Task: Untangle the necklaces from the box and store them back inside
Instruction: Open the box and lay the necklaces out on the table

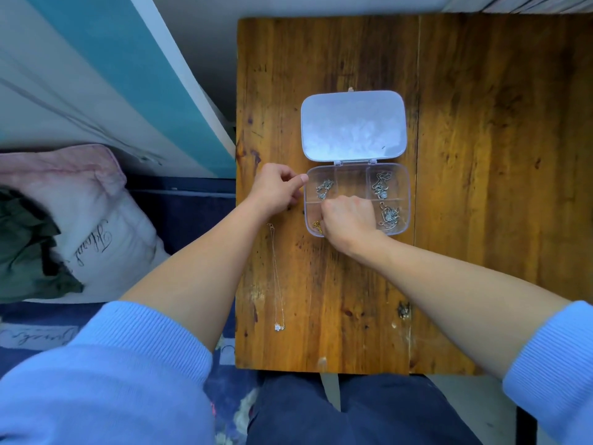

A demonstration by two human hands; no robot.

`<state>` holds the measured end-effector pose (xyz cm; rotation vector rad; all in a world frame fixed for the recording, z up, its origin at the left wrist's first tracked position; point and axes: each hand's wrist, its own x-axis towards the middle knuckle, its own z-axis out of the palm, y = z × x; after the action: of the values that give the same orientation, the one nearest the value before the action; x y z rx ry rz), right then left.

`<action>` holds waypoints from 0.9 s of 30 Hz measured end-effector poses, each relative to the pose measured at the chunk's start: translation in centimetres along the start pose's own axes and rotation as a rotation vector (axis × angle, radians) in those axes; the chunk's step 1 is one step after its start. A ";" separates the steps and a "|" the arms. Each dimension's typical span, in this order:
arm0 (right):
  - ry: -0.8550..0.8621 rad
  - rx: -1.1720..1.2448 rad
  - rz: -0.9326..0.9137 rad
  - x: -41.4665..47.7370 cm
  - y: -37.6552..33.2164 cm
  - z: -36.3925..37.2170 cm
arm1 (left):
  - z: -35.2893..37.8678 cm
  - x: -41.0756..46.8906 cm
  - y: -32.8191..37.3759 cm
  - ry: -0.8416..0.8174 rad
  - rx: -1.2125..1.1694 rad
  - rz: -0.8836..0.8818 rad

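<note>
From up here I look straight down on a wooden table (481, 155) that fills the middle and right of the frame. Near its centre sits a clear plastic box (405, 200) with its lid (353, 125) swung fully open and lying flat just above it, joined at the hinge. I can see dividers inside the box. I see a silver necklace (324, 188) bunched in the upper left compartment, another silver tangle (382, 184) in the upper right one, and a 3rd silver tangle (389, 216) in the lower right one. The upper middle compartment looks bare. My right hand (348, 220) is down inside the lower part of the box, knuckles up and fingers curled under; a bit of gold chain (317, 225) shows at its left edge, but I cannot tell whether the fingers actually grip it. My left hand (276, 187) rests on the table just left of the box, fingers curled in and the thumb stretched out to touch the upper left corner of the box; it holds nothing that I can make out. Below that hand, a thin necklace with a small pendant (278, 326) lies stretched out straight on the wood, running down toward the lower edge of the table, apart from the box.
</note>
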<state>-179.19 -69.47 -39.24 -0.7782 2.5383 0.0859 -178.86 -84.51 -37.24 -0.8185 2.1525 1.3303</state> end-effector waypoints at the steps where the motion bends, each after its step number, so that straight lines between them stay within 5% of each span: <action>1: -0.004 0.002 -0.003 0.0 0.0 0.0 | 0.0 0.0 0.0 0.001 0.001 0.002; 14: 0.011 0.070 0.036 -0.7 0.7 -0.3 | 0.1 -0.4 0.2 0.049 0.058 0.031; 22: 0.080 0.952 0.342 -3.6 4.8 -1.4 | 0.5 -2.5 0.4 0.261 0.095 0.178; 27: 0.076 1.465 0.556 -5.9 6.4 -1.2 | 3.4 -4.2 0.1 0.148 0.366 0.365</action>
<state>-178.94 -61.29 -35.91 0.4957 1.9904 -1.4189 -175.64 -80.41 -35.75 -0.4007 2.6507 1.0036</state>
